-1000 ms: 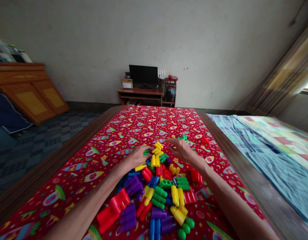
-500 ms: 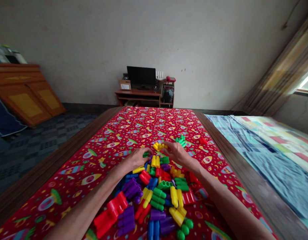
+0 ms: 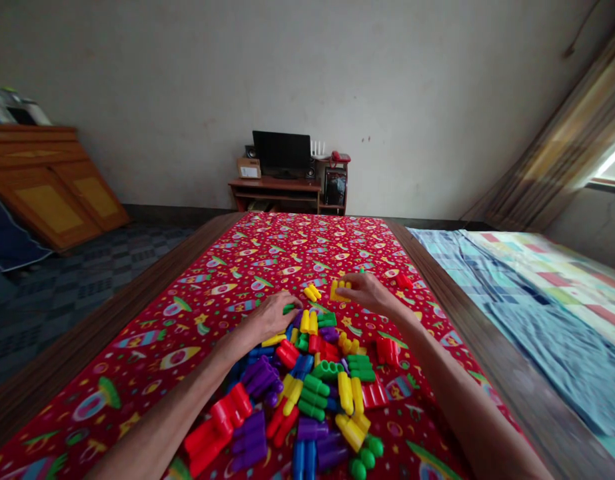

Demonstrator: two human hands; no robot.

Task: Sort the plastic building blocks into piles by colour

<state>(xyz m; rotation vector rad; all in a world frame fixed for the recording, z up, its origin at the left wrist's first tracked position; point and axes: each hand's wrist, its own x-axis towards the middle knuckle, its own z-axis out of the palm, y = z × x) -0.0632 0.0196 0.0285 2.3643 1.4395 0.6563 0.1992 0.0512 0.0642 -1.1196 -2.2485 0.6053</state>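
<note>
Pile of plastic blocks sits on red printed cloth over the desk; red, yellow, green, blue and purple mixed, lying every which way, many touching. Left hand at the pile's far left edge, fingers curled over a green block, which is partly covered; cannot tell if it is gripped. Right hand beyond the pile's far right, narrow pinch on a yellow block, thumb against the near face; that block is clear of the pile. Loose yellow piece just past the pile's far end, between both hands, touching neither. Yellow double piece in the pile's far end, flat green piece next to it. Red block on the pile's right side; small red piece well beyond the pile, right of the right hand. Red pieces at the pile's near left, round-ended green piece near right. Monitor far beyond the pile, bedding well right of it, wooden cabinet well left.
</note>
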